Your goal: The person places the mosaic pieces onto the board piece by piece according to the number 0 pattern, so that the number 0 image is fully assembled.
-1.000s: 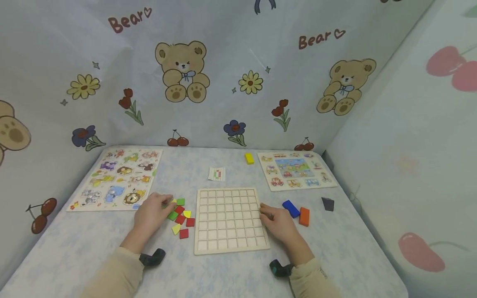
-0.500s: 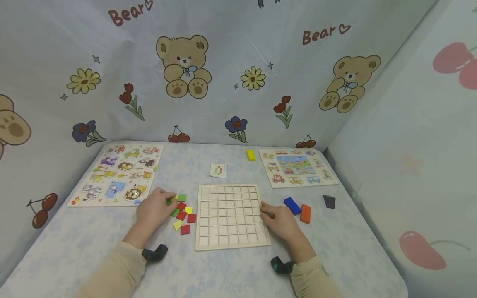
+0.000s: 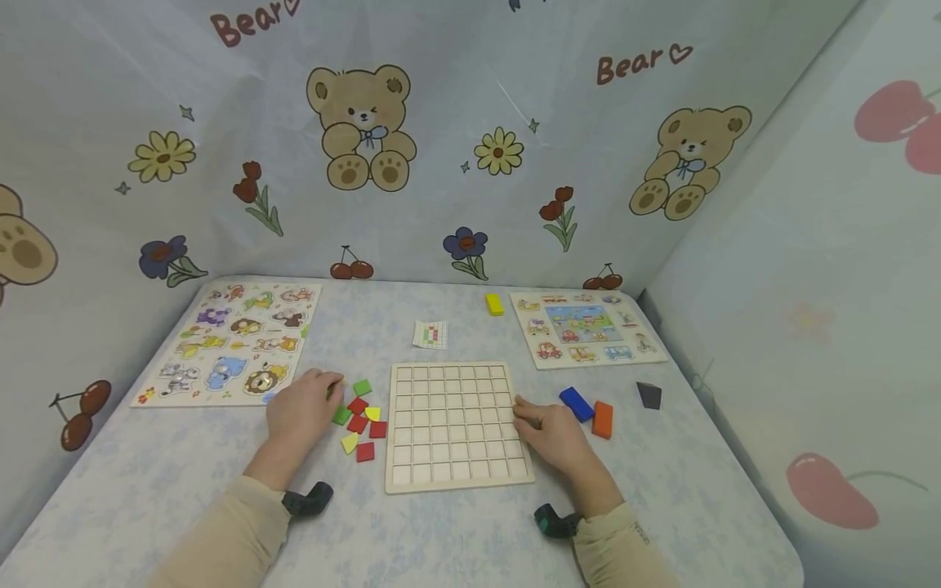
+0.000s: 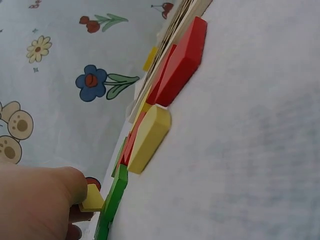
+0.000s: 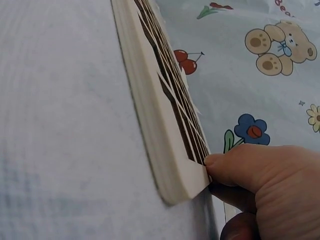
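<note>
My left hand [image 3: 301,410] is at the left of a cluster of small blocks and pinches a yellow block [image 4: 92,199] between thumb and fingers. In the head view the fingers mostly hide that block. Green blocks [image 4: 116,192] lie right beside the fingertips. Red blocks [image 3: 365,452] and other yellow blocks [image 3: 350,443] are spread toward the pale wooden grid board [image 3: 459,425], whose square cells hold nothing. On the board's right edge, my right hand [image 3: 553,437] grips the rim with thumb and fingers.
Behind the board lies a small card [image 3: 430,335] with a coloured grid. A yellow brick [image 3: 495,305] lies farther back. Blue [image 3: 577,404], orange [image 3: 603,420] and black [image 3: 649,396] pieces lie to the right. Picture puzzles flank the back: animals [image 3: 228,343] left, vehicles [image 3: 588,331] right.
The left hand has drawn slightly left, away from the cluster, taking the yellow block out of it. The green block at the back has turned a little. The right hand stays on the board.
</note>
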A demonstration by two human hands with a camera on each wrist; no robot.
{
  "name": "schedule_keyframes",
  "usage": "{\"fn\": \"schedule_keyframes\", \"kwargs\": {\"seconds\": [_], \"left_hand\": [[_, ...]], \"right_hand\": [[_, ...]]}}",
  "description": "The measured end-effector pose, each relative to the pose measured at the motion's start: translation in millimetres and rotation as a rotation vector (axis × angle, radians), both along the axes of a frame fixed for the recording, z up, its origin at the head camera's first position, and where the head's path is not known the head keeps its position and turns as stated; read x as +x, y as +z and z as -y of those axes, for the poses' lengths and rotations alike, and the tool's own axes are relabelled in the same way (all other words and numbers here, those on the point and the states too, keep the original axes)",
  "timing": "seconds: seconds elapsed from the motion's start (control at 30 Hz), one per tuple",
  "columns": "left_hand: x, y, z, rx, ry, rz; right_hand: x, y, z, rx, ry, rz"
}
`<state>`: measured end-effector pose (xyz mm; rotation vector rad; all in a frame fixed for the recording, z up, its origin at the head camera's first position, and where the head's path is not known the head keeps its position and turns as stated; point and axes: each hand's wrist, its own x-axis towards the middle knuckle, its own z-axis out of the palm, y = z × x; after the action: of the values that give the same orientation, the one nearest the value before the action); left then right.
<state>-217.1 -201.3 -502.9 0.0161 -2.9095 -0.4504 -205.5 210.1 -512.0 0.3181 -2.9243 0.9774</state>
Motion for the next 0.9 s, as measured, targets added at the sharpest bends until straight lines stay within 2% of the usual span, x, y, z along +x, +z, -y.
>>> {"fn": "schedule_keyframes", "kwargs": {"seconds": [0.1, 0.23, 0.37, 0.47, 0.6, 0.7, 0.9], "left_hand": [[0.8, 0.8, 0.0, 0.0, 0.02, -0.026], [0.7, 1.5, -0.2, 0.031, 0.056, -0.016], [0.8, 4.6, -5.8, 0.201, 0.076, 0.018], [1.1, 9.4, -15.0, 0.358, 0.054, 0.038], [-1.7, 17.7, -33.6, 0.478, 0.002, 0.109], [-9.0, 21.4, -51.0, 0.517, -0.035, 0.156], [-25.1, 23.2, -87.1, 0.532, -0.11, 0.167]], "right_hand": [[-0.1, 0.7, -1, 0.0, 0.001, 0.011], [-0.3, 1.0, -2, 0.0, -0.004, 0.023], [0.1, 1.6, -1, -0.003, 0.009, 0.008], [0.6, 3.1, 1, -0.015, 0.023, 0.008], [1.0, 4.4, 2, -0.027, 0.023, 0.004], [1.4, 4.8, 1, -0.033, 0.014, 0.005], [1.6, 4.6, -2, -0.049, 0.007, 0.013]]}}
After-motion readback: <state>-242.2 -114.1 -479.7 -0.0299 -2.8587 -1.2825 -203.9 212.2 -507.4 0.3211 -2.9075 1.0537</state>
